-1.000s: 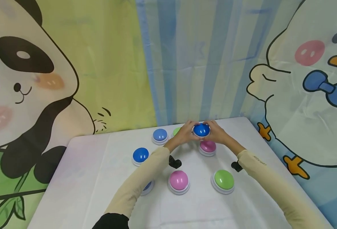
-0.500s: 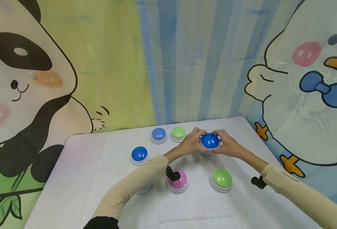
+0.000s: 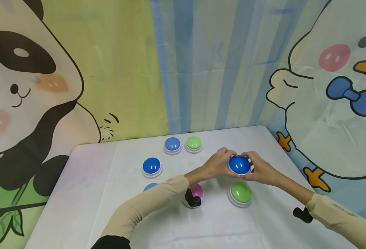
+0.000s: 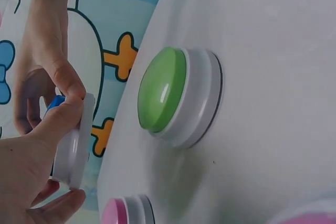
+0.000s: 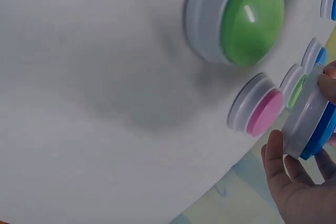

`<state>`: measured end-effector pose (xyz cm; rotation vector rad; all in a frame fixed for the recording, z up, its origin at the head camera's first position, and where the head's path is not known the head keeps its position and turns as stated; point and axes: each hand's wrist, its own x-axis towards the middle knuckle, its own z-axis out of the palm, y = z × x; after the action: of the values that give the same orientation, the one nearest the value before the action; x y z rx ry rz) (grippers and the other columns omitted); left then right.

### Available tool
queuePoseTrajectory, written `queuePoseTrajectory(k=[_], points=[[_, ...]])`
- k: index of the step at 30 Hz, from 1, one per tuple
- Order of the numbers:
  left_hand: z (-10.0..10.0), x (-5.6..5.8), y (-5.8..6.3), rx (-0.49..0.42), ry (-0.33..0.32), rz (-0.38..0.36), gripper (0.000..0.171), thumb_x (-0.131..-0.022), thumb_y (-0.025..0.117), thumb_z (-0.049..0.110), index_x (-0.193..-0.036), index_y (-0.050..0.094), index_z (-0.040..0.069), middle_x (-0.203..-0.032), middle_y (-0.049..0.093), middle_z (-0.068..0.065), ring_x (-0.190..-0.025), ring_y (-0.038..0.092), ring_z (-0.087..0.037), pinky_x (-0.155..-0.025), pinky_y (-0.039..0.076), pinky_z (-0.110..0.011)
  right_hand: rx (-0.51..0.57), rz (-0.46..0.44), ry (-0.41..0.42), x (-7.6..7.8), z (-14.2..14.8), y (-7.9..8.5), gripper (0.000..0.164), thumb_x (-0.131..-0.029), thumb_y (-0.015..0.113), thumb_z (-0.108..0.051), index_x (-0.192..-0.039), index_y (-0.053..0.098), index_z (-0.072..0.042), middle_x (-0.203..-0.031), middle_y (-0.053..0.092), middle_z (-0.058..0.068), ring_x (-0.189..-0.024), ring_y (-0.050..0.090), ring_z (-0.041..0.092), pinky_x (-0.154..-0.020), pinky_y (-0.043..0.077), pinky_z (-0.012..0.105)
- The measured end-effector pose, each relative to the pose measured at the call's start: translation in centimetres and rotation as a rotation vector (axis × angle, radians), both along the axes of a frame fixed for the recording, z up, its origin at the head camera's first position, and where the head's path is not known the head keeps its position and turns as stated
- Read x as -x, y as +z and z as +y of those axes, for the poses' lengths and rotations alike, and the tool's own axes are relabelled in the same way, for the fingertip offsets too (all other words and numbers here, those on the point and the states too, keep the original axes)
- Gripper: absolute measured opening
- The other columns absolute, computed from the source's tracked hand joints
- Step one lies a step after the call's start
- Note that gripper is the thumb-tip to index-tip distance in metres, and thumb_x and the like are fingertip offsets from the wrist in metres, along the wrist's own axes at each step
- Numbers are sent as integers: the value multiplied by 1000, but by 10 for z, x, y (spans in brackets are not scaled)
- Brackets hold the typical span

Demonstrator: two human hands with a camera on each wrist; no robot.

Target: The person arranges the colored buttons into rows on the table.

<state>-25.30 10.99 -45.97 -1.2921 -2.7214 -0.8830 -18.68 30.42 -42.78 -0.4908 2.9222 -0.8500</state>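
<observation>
- Both hands are clamping together on one button (image 3: 239,165), its blue dome facing the head camera.
- That button is hanging above the table (image 3: 207,226), just beyond the large green button (image 3: 241,193) in the head view.
- The left hand (image 3: 220,163) is gripping its left side, fingers curling over the far edge and thumb pressing the near one.
- The right hand (image 3: 261,169) is mirroring this on the right side.
- The left sleeve (image 3: 145,204) is slanting in from the lower left, partly covering a light-blue button (image 3: 150,186); a black piece (image 3: 193,199) near that wrist is partly hiding a pink button (image 3: 197,190).
- The right sleeve (image 3: 341,218) is reaching in from the lower right.
</observation>
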Motion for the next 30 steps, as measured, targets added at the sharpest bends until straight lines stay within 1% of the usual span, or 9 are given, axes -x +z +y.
queuePoseTrajectory(k=[3,8,12,17,21,24,26,28,30], points=[[15,-2,-1,28,-1,-5,74,-64,73,59,-124,47,24,-110,49,1,-93,51,-6,-79,49,-15,-23,-4,-13,-3,11,-2,75,-69,80,-25,-127,37,-6,-123,42,18,-98,53,27,-69,56,27],[46,-3,-8,31,1,-77,75,-64,73,59,-125,45,26,-111,47,1,-92,52,-6,-78,49,-14,-53,7,-24,-5,35,-7,75,-69,79,-21,-126,36,-2,-122,41,23,-101,51,34,-68,57,33],[71,-4,-10,43,29,-109,76,-65,73,58,-127,43,27,-114,47,1,-96,53,-7,-80,50,-16,-72,22,-31,-3,54,-10,75,-68,79,-18,-126,35,1,-119,41,25,-102,50,38,-70,57,41],[95,-4,-9,84,73,-116,76,-66,73,56,-129,41,27,-116,47,2,-98,54,-6,-81,50,-16,-107,10,-50,2,71,-12,76,-69,77,-13,-127,33,7,-119,40,28,-103,49,43,-77,53,51],[107,-6,-9,118,95,-126,76,-67,73,54,-129,41,26,-116,47,2,-98,54,-6,-81,50,-15,-149,-16,-72,3,78,-15,79,-70,77,-14,-130,32,9,-119,40,29,-105,48,46,-81,51,54],[112,-10,-11,135,106,-150,75,-65,75,53,-128,41,27,-115,47,3,-96,54,-6,-80,49,-15,-186,-61,-101,0,79,-18,82,-70,78,-18,-132,31,9,-119,39,29,-104,48,46,-80,51,54],[114,-13,-13,154,100,-150,76,-65,76,52,-127,41,26,-113,48,3,-94,54,-5,-78,49,-14,-204,-84,-107,-2,79,-20,84,-69,79,-20,-132,32,10,-118,40,28,-103,49,45,-79,52,54],[117,-19,-15,196,92,-126,76,-64,76,53,-126,41,25,-112,50,3,-93,54,-5,-77,49,-14,-220,-94,-94,-7,78,-23,84,-68,79,-19,-130,33,11,-116,41,27,-100,51,43,-78,52,53],[121,-26,-20,245,79,-78,77,-64,76,54,-126,41,25,-110,52,4,-90,54,-5,-75,48,-14,-235,-87,-62,-12,79,-28,82,-67,80,-17,-129,34,12,-112,43,26,-97,52,40,-77,53,52]])
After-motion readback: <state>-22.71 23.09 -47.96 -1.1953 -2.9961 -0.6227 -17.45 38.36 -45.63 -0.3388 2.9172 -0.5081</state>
